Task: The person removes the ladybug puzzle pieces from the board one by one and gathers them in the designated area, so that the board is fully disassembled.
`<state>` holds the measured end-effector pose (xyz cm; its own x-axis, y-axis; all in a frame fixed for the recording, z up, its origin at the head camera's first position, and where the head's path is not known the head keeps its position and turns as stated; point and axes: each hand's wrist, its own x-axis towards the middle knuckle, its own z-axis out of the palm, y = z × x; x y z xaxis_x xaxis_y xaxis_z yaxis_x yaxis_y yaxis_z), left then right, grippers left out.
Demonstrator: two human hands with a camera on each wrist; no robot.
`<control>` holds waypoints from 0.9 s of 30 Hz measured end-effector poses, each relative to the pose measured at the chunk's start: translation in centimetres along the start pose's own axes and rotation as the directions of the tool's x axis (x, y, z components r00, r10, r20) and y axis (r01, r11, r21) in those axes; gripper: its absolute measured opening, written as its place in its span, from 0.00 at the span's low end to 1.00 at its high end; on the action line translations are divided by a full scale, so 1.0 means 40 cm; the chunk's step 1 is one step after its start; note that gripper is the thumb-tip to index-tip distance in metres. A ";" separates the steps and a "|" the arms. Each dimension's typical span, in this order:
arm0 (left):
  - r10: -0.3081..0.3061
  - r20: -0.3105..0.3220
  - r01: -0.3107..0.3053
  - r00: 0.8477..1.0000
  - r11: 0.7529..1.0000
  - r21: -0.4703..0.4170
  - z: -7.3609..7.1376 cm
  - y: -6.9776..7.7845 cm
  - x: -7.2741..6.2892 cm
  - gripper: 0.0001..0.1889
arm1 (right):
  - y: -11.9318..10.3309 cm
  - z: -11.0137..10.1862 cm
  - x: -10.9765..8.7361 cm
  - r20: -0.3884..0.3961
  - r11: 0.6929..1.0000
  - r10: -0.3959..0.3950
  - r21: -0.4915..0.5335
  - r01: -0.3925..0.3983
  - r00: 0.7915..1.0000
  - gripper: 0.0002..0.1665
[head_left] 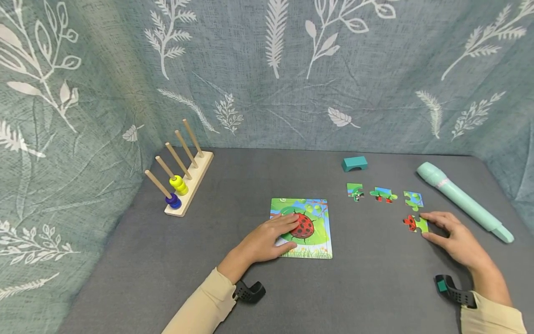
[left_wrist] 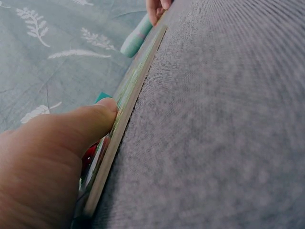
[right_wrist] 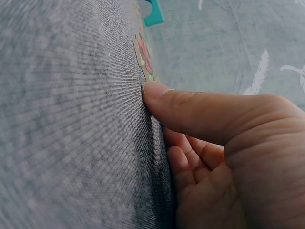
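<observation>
A square ladybug puzzle point(head_left: 314, 236) lies flat on the grey table. My left hand point(head_left: 267, 239) rests on its left part, fingers stretched over the picture and partly hiding it. In the left wrist view the left thumb point(left_wrist: 90, 121) touches the top near the board's thick edge point(left_wrist: 125, 114). Off to the right, my right hand point(head_left: 456, 239) pinches a red and green puzzle piece point(head_left: 421, 225) between thumb and fingers at its right side. The right wrist view shows this thumb point(right_wrist: 186, 107) at the piece's edge, close over the cloth.
Behind the held piece lie three loose puzzle pieces, a left one point(head_left: 355, 190), a middle one point(head_left: 384, 194) and a right one point(head_left: 414, 199). A teal arch block point(head_left: 354, 163) stands farther back. At far right lies a mint microphone-shaped toy point(head_left: 465, 199); at left stands a wooden peg stacker point(head_left: 193, 181).
</observation>
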<state>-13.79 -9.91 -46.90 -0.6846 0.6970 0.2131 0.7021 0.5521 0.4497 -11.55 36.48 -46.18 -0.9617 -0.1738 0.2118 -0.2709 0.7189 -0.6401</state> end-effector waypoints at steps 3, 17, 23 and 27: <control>-0.007 0.004 0.007 1.000 1.000 -0.006 0.000 0.000 0.000 0.30 | 0.002 -0.001 0.001 0.004 1.000 0.006 0.007 -0.006 1.000 0.26; -0.009 -0.023 0.008 1.000 0.999 -0.048 0.004 0.001 -0.006 0.31 | -0.009 0.004 -0.003 -0.009 0.982 0.017 0.188 -0.015 1.000 0.31; 0.006 -0.077 -0.011 0.997 0.998 -0.066 0.004 -0.008 -0.007 0.32 | -0.049 0.004 0.009 0.009 0.973 0.011 0.231 -0.013 1.000 0.33; -0.007 -0.105 0.000 0.994 0.998 -0.059 0.000 -0.020 -0.007 0.32 | -0.087 0.011 0.024 0.040 0.970 -0.002 0.242 -0.007 0.999 0.33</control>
<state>-14.15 -10.54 -47.30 -0.7060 0.6417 0.2997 0.6890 0.5243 0.5003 -11.55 33.52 -44.10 -0.9620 -0.2020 0.1837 -0.2656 0.5358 -0.8015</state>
